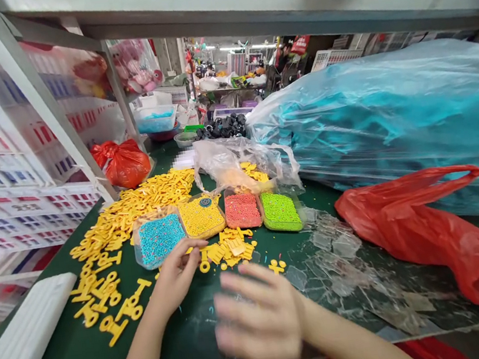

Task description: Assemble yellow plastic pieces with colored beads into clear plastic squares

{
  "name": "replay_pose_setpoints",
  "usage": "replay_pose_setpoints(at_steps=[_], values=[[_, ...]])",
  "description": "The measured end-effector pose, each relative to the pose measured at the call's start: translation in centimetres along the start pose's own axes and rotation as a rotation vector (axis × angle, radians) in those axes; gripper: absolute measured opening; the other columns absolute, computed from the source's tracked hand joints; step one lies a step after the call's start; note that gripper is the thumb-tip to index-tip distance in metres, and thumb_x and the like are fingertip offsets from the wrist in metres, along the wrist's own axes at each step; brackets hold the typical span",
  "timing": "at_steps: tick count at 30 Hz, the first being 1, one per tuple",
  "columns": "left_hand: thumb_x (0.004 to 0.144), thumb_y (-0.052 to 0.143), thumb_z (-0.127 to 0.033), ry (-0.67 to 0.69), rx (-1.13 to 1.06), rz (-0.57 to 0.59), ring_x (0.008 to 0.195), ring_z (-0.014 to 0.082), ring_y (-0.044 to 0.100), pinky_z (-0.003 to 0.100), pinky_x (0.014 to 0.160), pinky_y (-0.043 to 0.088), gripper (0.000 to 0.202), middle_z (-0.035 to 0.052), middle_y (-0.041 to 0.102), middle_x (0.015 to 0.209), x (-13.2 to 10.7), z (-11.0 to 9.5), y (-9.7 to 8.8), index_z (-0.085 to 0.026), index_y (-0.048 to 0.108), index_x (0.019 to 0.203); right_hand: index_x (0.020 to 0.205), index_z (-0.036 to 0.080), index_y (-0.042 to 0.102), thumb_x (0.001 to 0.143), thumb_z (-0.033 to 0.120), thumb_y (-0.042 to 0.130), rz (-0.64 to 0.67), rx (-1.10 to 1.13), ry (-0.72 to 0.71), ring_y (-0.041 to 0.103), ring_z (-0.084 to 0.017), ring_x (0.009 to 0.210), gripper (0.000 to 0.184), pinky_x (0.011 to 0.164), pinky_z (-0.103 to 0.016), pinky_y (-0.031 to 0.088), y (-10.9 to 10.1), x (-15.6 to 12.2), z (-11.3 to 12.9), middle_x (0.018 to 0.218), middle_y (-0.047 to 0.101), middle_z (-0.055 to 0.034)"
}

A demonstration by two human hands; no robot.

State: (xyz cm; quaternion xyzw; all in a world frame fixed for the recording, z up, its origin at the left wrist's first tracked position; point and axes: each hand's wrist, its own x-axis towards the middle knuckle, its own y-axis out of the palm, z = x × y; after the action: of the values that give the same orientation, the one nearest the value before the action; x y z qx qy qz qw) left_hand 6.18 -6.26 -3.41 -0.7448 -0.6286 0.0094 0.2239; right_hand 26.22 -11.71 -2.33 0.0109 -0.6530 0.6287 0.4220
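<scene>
My left hand is just in front of a clear tray of blue beads, its fingers loosely bent and apart, with nothing visible in it. My right hand is over the table front, smeared by motion, its fingers stretched out and apart. Beside the blue tray stand trays of yellow beads, red beads and green beads. A round dark piece rests on the yellow beads. Small yellow plastic parts lie between my hands and the trays.
A large heap of yellow parts spreads along the left. Clear plastic scraps and a red bag lie at right, before a big bag of blue material. A white pack sits front left. A shelf beam crosses above.
</scene>
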Motion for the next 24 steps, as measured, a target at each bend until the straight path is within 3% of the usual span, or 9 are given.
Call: replay_pose_setpoints(at_steps=[2, 5, 7, 10, 13, 17, 21, 24], values=[[0.087, 0.049, -0.049, -0.035, -0.004, 0.02, 0.067, 0.0148, 0.058, 0.024, 0.057, 0.048, 0.036, 0.0063, 0.064, 0.091, -0.4, 0.1, -0.1, -0.017, 0.064, 0.097, 0.122, 0.027, 0.057, 0.095, 0.023, 0.043, 0.073, -0.082, 0.119, 0.066, -0.017, 0.082, 0.031, 0.068, -0.031, 0.049, 0.2, 1.1, -1.6, 0.103, 0.07, -0.0045], [0.087, 0.05, -0.046, -0.065, 0.037, 0.089, 0.057, 0.0123, 0.051, 0.023, 0.052, 0.042, 0.033, 0.0036, 0.063, 0.085, -0.6, 0.0, -0.2, -0.018, 0.063, 0.099, 0.116, 0.019, 0.061, 0.095, 0.02, 0.04, 0.29, -0.239, 0.413, 0.066, -0.018, 0.07, 0.03, 0.059, -0.029, 0.042, 0.7, 2.0, -4.0, 0.087, 0.073, -0.0058], [0.087, 0.05, -0.045, -0.067, 0.057, 0.122, 0.056, 0.0127, 0.05, 0.024, 0.052, 0.04, 0.032, 0.0024, 0.063, 0.082, -0.6, -0.1, -0.2, -0.019, 0.063, 0.099, 0.108, 0.019, 0.064, 0.095, 0.025, 0.04, 0.37, -0.3, 0.584, 0.067, -0.019, 0.074, 0.027, 0.059, -0.028, 0.041, 1.0, 2.1, -5.3, 0.085, 0.073, -0.0064], [0.087, 0.049, -0.045, -0.092, 0.047, 0.142, 0.056, 0.0137, 0.054, 0.025, 0.055, 0.042, 0.031, 0.0023, 0.064, 0.084, -0.6, -0.1, -0.2, -0.019, 0.063, 0.098, 0.105, 0.017, 0.064, 0.093, 0.033, 0.046, 0.35, -0.346, 0.734, 0.064, -0.024, 0.09, 0.027, 0.063, -0.029, 0.042, 1.3, 1.8, -6.3, 0.091, 0.07, -0.0101], [0.086, 0.048, -0.046, -0.157, -0.053, 0.16, 0.059, 0.0158, 0.061, 0.028, 0.06, 0.045, 0.032, 0.0023, 0.065, 0.081, -0.7, 0.0, -0.2, -0.019, 0.059, 0.1, 0.107, 0.015, 0.063, 0.088, 0.039, 0.054, 0.266, -0.299, 0.69, 0.057, -0.026, 0.102, 0.032, 0.076, -0.033, 0.045, 1.6, 1.4, -6.6, 0.103, 0.065, -0.0118], [0.086, 0.049, -0.049, -0.246, -0.193, 0.197, 0.056, 0.0164, 0.064, 0.027, 0.059, 0.047, 0.035, -0.0028, 0.06, 0.065, -0.8, 0.1, 0.0, -0.019, 0.054, 0.103, 0.115, 0.018, 0.06, 0.083, 0.038, 0.062, 0.245, -0.134, 0.489, 0.053, -0.024, 0.102, 0.038, 0.088, -0.037, 0.044, 2.1, 0.7, -6.8, 0.11, 0.059, -0.0101], [0.084, 0.053, -0.052, -0.265, -0.23, 0.285, 0.052, 0.0144, 0.058, 0.027, 0.056, 0.049, 0.04, -0.0066, 0.05, 0.054, -0.9, 0.4, 0.4, -0.018, 0.054, 0.105, 0.105, 0.017, 0.063, 0.081, 0.034, 0.066, 0.253, -0.109, 0.435, 0.05, -0.025, 0.102, 0.029, 0.088, -0.039, 0.043, 2.4, 0.5, -6.8, 0.109, 0.057, -0.011], [0.082, 0.057, -0.053, -0.258, -0.204, 0.281, 0.058, 0.0142, 0.06, 0.028, 0.06, 0.052, 0.04, -0.0028, 0.055, 0.065, -0.8, 0.7, 0.7, -0.017, 0.059, 0.099, 0.094, 0.016, 0.062, 0.083, 0.032, 0.064, 0.213, -0.127, 0.458, 0.052, -0.026, 0.098, 0.019, 0.084, -0.039, 0.044, 2.4, 0.6, -6.6, 0.101, 0.06, -0.0111]])
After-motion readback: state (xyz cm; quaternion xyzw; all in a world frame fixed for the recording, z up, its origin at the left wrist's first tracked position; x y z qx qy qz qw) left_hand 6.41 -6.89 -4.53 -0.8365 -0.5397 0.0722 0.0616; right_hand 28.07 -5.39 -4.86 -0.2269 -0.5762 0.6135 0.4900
